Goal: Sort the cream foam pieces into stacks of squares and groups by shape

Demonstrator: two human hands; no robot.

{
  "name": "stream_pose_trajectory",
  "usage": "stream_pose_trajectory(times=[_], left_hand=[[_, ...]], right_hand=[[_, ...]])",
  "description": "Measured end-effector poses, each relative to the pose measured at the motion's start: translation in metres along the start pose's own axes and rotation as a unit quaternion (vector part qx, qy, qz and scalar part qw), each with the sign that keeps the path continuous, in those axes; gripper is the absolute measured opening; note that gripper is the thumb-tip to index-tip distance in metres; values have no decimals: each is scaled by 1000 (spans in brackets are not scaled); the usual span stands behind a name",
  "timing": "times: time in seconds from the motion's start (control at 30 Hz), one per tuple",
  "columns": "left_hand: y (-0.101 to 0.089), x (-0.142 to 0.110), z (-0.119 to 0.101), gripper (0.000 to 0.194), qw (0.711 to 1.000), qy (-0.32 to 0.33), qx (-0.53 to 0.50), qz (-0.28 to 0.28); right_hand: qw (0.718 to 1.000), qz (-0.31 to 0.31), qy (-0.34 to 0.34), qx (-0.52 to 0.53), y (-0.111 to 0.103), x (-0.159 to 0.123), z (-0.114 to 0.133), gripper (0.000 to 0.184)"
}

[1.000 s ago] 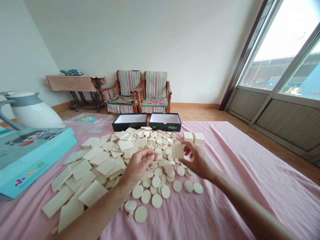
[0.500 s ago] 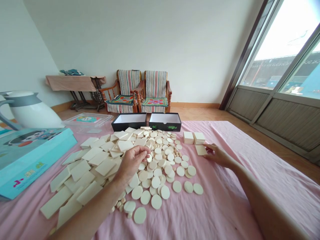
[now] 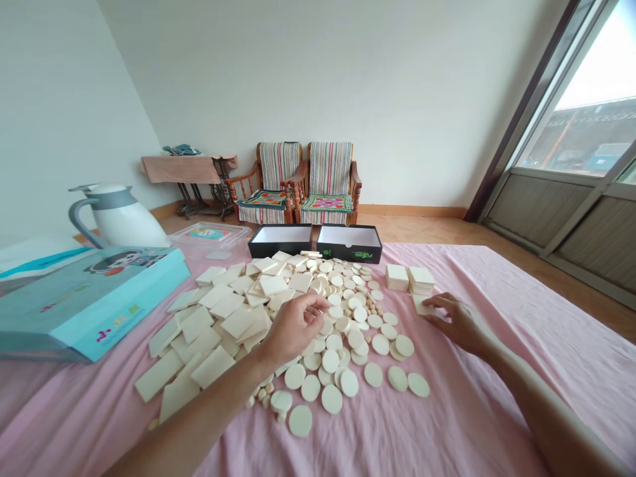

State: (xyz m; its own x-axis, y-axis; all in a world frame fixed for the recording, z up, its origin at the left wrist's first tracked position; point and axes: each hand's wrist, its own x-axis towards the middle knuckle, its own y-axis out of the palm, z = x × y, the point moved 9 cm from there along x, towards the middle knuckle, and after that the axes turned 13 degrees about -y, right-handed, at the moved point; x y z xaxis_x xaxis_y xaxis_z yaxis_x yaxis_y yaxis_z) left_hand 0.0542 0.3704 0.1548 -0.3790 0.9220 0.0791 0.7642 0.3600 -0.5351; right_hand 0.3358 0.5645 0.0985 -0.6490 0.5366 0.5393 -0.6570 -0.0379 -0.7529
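Note:
My right hand (image 3: 457, 322) grips a square wooden tile (image 3: 420, 304) by its right side, fingers on top and thumb at the near edge. The tile lies just in front of two neat stacks of square tiles, a left stack (image 3: 397, 277) and a right stack (image 3: 420, 279). Over the middle of the loose pieces is my left hand (image 3: 293, 328), its fingers curled and thumb pressed in; what they hold, if anything, is hidden. Around it lie many round wooden discs (image 3: 332, 399), and to its left a heap of square tiles (image 3: 213, 366).
Two open black boxes (image 3: 349, 254) stand behind the heap. At left are a light-blue box (image 3: 134, 318), a white jug (image 3: 130, 222) and a clear plastic lid (image 3: 233, 233). Small wooden beads (image 3: 262, 393) sit among the discs. Pink cloth (image 3: 477, 424) covers the table.
The view has swung left, so everything appears further right. My right fingers have come further over the square tile. My left hand stays curled above the discs.

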Motion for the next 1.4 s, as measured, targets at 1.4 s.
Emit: stream_pose_trajectory(times=[1.4], left_hand=[[-98,144,67,54,897,-71,427,85]], right_hand=[[995,-60,69,-27,-21,4,13,34]])
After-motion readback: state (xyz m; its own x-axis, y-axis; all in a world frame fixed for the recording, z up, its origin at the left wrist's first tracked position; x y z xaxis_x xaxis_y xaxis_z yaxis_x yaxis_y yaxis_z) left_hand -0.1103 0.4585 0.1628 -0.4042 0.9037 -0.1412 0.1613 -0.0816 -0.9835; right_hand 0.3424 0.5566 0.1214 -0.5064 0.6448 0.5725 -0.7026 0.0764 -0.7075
